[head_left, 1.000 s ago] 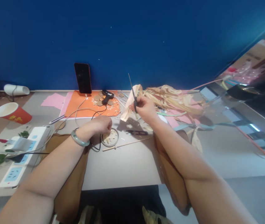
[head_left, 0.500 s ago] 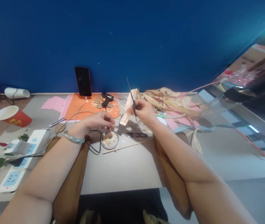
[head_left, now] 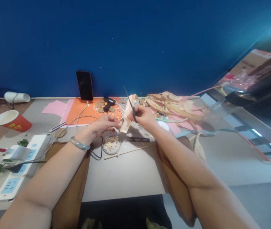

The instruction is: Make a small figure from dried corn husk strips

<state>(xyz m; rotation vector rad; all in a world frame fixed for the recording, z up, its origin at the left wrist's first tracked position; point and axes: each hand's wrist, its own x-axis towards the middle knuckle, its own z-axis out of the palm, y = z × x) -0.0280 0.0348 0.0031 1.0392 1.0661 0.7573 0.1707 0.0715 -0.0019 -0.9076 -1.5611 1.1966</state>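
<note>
A pale, dried corn husk strip (head_left: 127, 118) is held up over the desk between my hands. My right hand (head_left: 143, 116) is closed on the husk along with a slim, dark pointed tool (head_left: 130, 101), whose tip points up and to the left; its exact kind cannot be made out. At the husk's lower left edge, my left hand (head_left: 108, 124) has its thumb and fingertips pinched together on it. Just below that hand is a small round dish (head_left: 112, 145) with pale scraps in it. Dark thread snips (head_left: 139, 139) and a thin wooden stick (head_left: 128, 151) lie near the dish.
A glue gun (head_left: 109, 103) and several round discs rest on orange paper (head_left: 75, 114). Behind stands a phone (head_left: 85, 85). More husks (head_left: 171, 103) are heaped at right. At left are a power strip (head_left: 22, 168), cables and a red paper cup (head_left: 12, 121).
My left hand has moved from above the dish right to the husk's edge. My right hand has shifted slightly left and down, with the husk and dark tool.
</note>
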